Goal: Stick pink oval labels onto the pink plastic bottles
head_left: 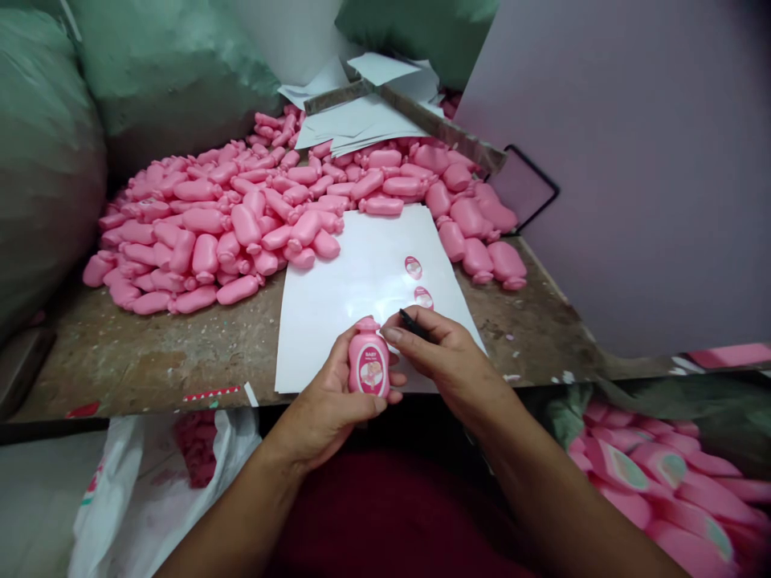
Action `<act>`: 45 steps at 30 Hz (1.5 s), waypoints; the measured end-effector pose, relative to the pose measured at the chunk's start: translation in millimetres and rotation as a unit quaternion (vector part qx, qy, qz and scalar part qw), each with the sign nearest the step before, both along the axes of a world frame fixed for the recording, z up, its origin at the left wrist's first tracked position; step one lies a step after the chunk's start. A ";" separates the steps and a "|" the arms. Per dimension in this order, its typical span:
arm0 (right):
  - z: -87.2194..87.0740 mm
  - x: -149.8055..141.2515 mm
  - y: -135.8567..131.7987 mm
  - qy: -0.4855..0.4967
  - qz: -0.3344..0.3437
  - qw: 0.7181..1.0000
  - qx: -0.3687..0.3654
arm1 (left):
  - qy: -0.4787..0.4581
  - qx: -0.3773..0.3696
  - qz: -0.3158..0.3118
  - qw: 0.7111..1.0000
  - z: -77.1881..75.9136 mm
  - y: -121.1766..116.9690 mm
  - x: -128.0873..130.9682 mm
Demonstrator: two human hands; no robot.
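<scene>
A small pink bottle [360, 345] stands upright in my left hand [330, 409], its fingers wrapped round the sides. An oval label [371, 371] with the word BABY and a picture sits on the bottle's front. Close to the bottle's neck, my right hand [449, 345] is closed on a thin black tool [415, 325]; its tip is hidden, so its exact kind does not show. Beneath both hands lies a white sheet [319, 297]. Two oval stickers, an upper sticker [413, 267] and a lower sticker [423, 298], are on its right side.
A large heap of pink bottles [205, 221] covers the table's back left, with more bottles [475, 249] at right. Papers [361, 120] lie under wooden strips [434, 124]. Big green sacks [174, 72] stand behind. A white sack [144, 498] and labelled bottles [675, 474] sit below the table edge.
</scene>
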State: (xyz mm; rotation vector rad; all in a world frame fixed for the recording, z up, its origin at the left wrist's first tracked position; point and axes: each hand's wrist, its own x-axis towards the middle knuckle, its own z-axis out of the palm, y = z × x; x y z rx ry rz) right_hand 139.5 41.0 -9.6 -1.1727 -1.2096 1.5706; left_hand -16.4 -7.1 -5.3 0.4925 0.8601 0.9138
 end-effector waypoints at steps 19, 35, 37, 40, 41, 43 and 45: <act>-3.3 26.9 5.1 -0.165 -0.088 0.975 0.117 | 0.230 -0.037 -0.041 0.972 23.4 -35.0 -100.2; -2.4 70.1 -5.7 -0.142 -0.192 0.967 0.083 | 0.822 0.295 -0.082 0.480 1.3 78.9 -159.3; -4.4 79.9 -11.4 -0.161 -0.198 0.961 0.105 | 0.828 0.306 -0.082 0.463 -2.3 87.8 -155.9; -9.0 89.7 -16.6 -0.205 -0.178 0.953 0.133 | 0.854 0.307 -0.077 0.413 -4.9 88.8 -154.1; -10.5 91.3 -16.5 -0.228 -0.168 0.948 0.143 | 0.862 0.307 -0.079 0.395 -5.4 87.8 -153.4; -13.6 92.6 -12.1 -0.279 -0.146 0.934 0.167 | 0.877 0.299 -0.076 0.367 -5.5 85.6 -150.6; -16.7 92.1 -2.1 -0.321 -0.127 0.920 0.188 | 0.886 0.282 -0.065 0.361 -3.1 82.6 -142.9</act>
